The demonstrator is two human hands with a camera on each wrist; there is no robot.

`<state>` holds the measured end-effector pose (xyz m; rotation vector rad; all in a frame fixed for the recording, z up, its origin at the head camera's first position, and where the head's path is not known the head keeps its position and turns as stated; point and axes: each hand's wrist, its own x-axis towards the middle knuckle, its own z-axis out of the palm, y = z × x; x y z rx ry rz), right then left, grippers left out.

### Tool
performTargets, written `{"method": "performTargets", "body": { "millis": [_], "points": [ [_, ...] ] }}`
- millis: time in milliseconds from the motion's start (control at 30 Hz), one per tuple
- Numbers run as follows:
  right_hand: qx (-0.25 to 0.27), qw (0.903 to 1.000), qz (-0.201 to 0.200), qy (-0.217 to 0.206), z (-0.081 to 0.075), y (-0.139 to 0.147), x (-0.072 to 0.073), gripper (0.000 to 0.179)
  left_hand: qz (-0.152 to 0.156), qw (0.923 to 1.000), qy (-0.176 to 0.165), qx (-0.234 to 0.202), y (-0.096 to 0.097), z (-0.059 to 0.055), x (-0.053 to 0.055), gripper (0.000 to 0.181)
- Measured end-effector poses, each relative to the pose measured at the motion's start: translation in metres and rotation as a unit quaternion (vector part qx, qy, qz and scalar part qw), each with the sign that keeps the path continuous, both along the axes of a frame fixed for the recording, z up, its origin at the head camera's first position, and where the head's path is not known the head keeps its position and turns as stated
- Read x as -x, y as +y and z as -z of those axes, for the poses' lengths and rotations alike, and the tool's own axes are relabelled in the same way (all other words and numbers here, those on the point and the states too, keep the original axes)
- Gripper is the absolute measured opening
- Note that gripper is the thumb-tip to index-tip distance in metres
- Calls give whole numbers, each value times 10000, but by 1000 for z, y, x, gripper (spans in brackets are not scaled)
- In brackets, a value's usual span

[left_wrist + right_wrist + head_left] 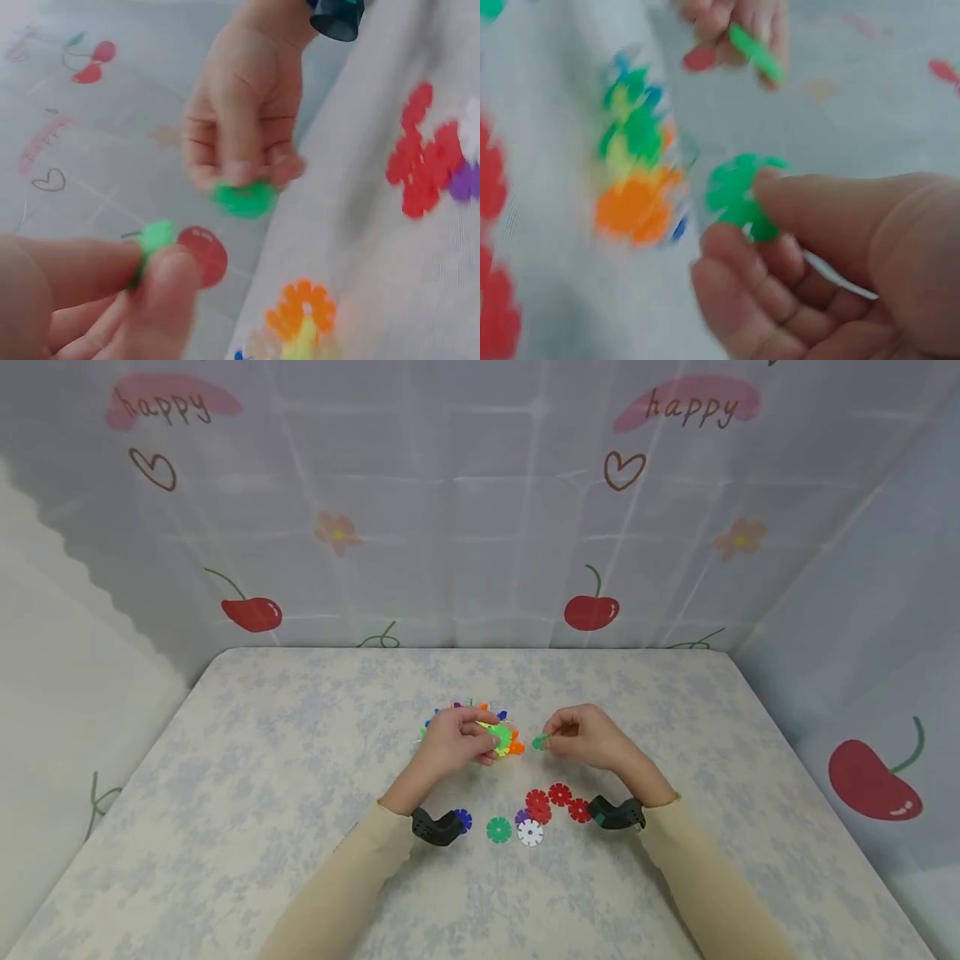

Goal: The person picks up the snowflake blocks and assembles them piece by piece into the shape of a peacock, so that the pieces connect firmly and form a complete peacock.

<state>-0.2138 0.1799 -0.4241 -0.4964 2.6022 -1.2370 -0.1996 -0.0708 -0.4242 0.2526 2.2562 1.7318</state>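
My left hand [457, 739] pinches a light green notched plastic disc [756, 54] between thumb and forefinger, above the table. To its right, my right hand [588, 737] holds a darker green notched disc [739, 191] between thumb and fingers. A small gap separates the two discs. Under and behind the left hand lies a cluster of joined discs [637, 131] in green, yellow, blue and orange, partly hidden in the head view. An orange disc [301, 307] sits at its near right end. The right wrist view is blurred.
Nearer the person lie several loose red discs [537, 799], a white disc [529, 833], a partly covered purple disc [521, 816] and a green disc [498, 830]. A blue disc [465, 820] is partly behind the left wrist camera [437, 828]. A printed curtain [450, 527] hangs behind the table.
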Motion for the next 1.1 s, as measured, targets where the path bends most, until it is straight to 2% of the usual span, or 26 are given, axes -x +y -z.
{"method": "performTargets", "body": {
  "millis": [100, 233, 433, 533, 633, 767, 800, 833, 867, 933, 1033, 1067, 1100],
  "points": [
    [813, 9962, -164, 280, -17, -9, -11, 9, -276, 9969, -150, -723, -1, -7, -2, 24],
    [1219, 9896, -83, 763, -31, -19, -25, 11, -253, 9928, -200, -1149, 1, -18, -8, 22],
    [1433, 9817, 16, 1253, -29, -23, -30, 9, -364, 9899, -148, -1364, 2, -25, -15, 22],
    [1495, 9742, -30, 1692, -26, -25, -32, 7, -407, 9878, -106, -1502, 3, -26, -18, 21],
    [1516, 9572, -181, 2460, -23, -29, -34, 10, -400, 9868, -91, -1568, 4, -26, -20, 21],
    [1454, 9236, -301, 3535, -17, -36, -36, 17, -436, 9850, -149, -1664, 5, -24, -21, 20],
    [1431, 9184, -274, 3680, -16, -38, -37, 18, -475, 9841, -153, -1706, 6, -23, -21, 19],
    [1418, 9172, -235, 3715, -15, -40, -37, 18, -519, 9832, -132, -1744, 7, -22, -21, 19],
    [1349, 9200, -175, 3675, -15, -41, -38, 17, -572, 9825, -72, -1769, 8, -21, -20, 18],
    [1122, 9383, -66, 3270, -18, -42, -39, 17, -684, 9826, 175, -1717, 10, -19, -19, 19],
    [178, 9787, -52, 2044, -25, -41, -41, 26, -895, 9814, 495, -1627, 9, -18, -16, 20],
    [-299, 9879, -112, 1520, -27, -40, -40, 29, -972, 9803, 507, -1643, 8, -18, -15, 20],
    [-830, 9912, -211, 1009, -28, -39, -40, 33, -1028, 9791, 468, -1692, 6, -19, -14, 20]
  ]
}}
